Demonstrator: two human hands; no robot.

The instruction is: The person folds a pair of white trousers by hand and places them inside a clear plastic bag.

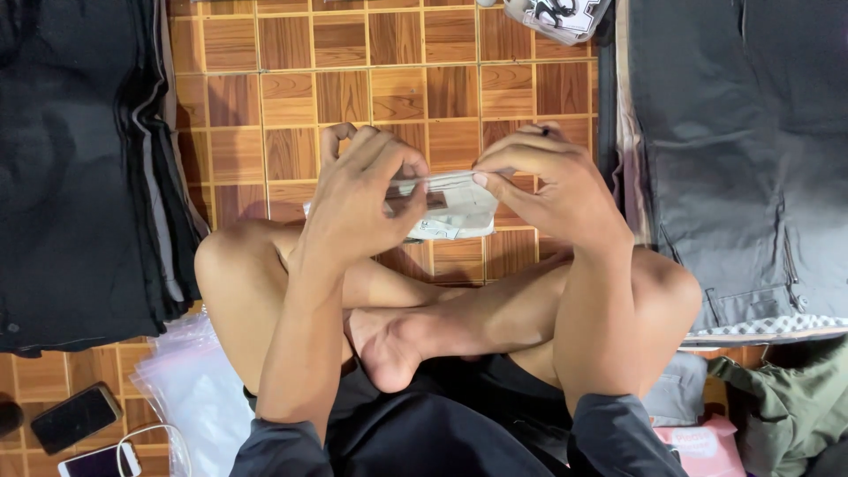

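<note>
crossed legs | left hand, right hand pinch paper stack, partly hidden

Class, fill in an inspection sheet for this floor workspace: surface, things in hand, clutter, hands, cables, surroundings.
Surface: wood-pattern tiled floor; the person sits cross-legged on it.
Things in hand: small pale folded packet, held above the floor by both hands.
Clutter: clear plastic bags, two phones, pink pack, olive garment.
Hands: left hand and right hand each pinch the packet's top edge.
Cables: thin white cable by the lower phone.
Surroundings: stack of dark folded garments at left, grey trousers at right, printed fabric at top.
</note>
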